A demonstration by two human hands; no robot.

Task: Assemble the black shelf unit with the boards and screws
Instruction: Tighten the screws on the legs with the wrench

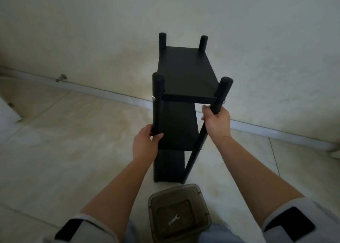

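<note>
On pale tiled floor [55,160]: black three-board shelf unit [185,73], upright; left hand [145,143] and right hand [217,123] each gripping a near round post.

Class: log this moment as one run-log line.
shelf upright on floor | left hand grips near-left post | right hand grips near-right post | wrench in box

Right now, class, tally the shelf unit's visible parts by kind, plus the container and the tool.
Posts: 4
Boards: 3
Container: 1
Wrench: 1
Total: 9
</note>
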